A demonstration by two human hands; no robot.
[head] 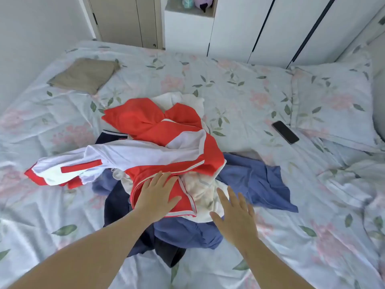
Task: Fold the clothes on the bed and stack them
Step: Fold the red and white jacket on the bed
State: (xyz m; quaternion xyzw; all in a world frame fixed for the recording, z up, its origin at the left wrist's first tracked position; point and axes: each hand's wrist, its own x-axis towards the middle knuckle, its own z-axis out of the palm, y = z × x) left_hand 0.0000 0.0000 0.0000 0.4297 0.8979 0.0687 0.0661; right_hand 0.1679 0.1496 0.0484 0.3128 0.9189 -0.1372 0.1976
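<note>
The left hand [155,197] lies flat, fingers straight, on the red-and-white jersey [158,130] atop the clothes pile. The right hand [235,215] spreads its fingers wide above a white garment [200,188], holding nothing.

Clothes [158,147] heaped — unfolded — mid-bed [239,90].

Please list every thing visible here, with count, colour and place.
jacket: 1, red and white, top of pile
blue garment: 1, blue, under jacket
dark garment: 1, navy, pile bottom
white garment: 1, cream, in pile
folded garment: 1, tan, far left
pillow: 1, floral, right
phone: 1, black, beside pillow
bed: 1, floral sheet, underneath
plush toy: 1, purple, wall niche
left hand: 1, open, on jacket
right hand: 1, open, by white garment
</note>
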